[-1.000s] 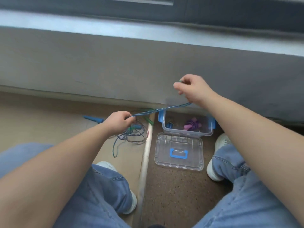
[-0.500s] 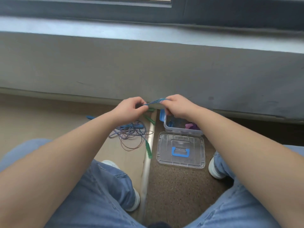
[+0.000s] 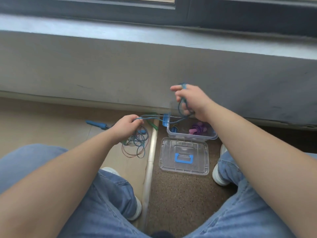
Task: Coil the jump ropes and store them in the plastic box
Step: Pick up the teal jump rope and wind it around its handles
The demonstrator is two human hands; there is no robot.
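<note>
Blue jump rope (image 3: 178, 109) loops around the fingers of the right hand (image 3: 193, 102), at centre frame, and runs to the left hand (image 3: 126, 125), which pinches it. Below the right hand sits the open plastic box (image 3: 190, 136), holding a purple rope (image 3: 199, 128). Its lid (image 3: 171, 162) lies flat just in front. Tangled ropes (image 3: 137, 145), a blue handle (image 3: 97, 124) and a green handle (image 3: 152, 124) lie left of a metal floor strip (image 3: 149, 169).

A: What stood ahead?
B: A grey wall (image 3: 120, 74) under a pale sill (image 3: 85, 30), with a dark window frame (image 3: 240, 12) above.
A: And the floor?
B: Beige floor (image 3: 42, 121) on the left, brown speckled carpet (image 3: 180, 194) on the right, a metal strip (image 3: 149, 169) between them. Blue jeans (image 3: 106, 194) and white shoes (image 3: 217, 176) showed at the bottom, one shoe either side of the strip.
</note>
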